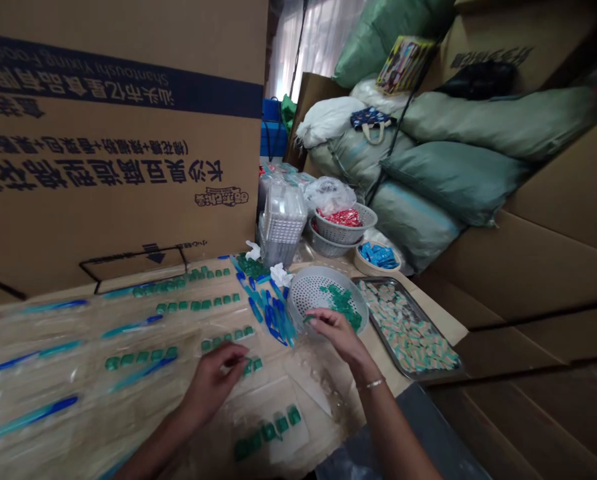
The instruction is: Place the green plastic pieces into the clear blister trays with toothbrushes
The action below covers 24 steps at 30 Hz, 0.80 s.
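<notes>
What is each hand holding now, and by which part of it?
The left hand pinches a small green piece at its edge. The right hand, over the perforated bowl, may hold another; too small to tell.

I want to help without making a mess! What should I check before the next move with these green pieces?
1. Right hand over the perforated colander, at its green pieces: ok.
2. Left hand holding a green piece: cannot tell, it may be hidden.
3. Green rows lined up on the clear plastic sheet: ok.
4. Blue sticks beside the colander lying neatly: not ok, they are loosely heaped.
5. Metal tray away from both hands: ok.
</notes>
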{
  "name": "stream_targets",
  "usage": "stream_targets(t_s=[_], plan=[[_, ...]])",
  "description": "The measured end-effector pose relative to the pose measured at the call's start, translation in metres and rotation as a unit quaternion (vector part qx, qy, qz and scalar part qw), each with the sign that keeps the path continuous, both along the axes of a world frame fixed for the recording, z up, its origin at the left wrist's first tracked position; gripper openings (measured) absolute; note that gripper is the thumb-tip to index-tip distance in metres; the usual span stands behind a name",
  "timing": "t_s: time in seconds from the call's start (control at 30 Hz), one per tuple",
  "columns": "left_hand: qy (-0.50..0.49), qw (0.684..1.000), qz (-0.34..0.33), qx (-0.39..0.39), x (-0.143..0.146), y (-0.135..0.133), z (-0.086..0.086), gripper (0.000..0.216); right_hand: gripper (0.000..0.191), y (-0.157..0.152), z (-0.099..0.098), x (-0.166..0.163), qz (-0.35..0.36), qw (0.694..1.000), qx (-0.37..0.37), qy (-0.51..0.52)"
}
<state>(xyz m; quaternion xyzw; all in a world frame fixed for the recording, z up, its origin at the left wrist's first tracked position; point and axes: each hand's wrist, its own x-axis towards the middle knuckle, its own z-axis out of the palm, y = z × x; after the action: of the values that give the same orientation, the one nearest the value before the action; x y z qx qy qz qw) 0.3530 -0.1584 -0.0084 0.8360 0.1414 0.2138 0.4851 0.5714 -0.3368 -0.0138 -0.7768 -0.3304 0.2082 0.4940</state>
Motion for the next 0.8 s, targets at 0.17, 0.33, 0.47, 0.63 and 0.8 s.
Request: stream_targets(t_s=[0.17,0.33,0.47,0.63,0.8], plan=[[-0.043,0.977,0.027,-0.209,0.023,-0.034,0.011,0.011,0.018,0.019,0.004,-0.077,0.064,0.973,0.150,0.161],[0.006,0.916,0.044,-0.398,0.011,-0.030,0.005,0.017,0.021,0.033,0.000,-0.106,0.087,0.960,0.144,0.223],[0.039,0.881,0.043,-0.469,-0.002,-0.022,0.005,0.023,0.027,0.036,-0.005,-0.113,0.088,0.945,0.143,0.280],[0.040,0.858,0.019,-0.511,-0.020,-0.020,0.005,0.028,0.027,0.034,-0.003,-0.129,0.106,0.938,0.127,0.305],[0.045,0.841,0.020,-0.539,-0.036,-0.021,-0.002,0.029,0.024,0.036,-0.004,-0.147,0.101,0.949,0.119,0.273]])
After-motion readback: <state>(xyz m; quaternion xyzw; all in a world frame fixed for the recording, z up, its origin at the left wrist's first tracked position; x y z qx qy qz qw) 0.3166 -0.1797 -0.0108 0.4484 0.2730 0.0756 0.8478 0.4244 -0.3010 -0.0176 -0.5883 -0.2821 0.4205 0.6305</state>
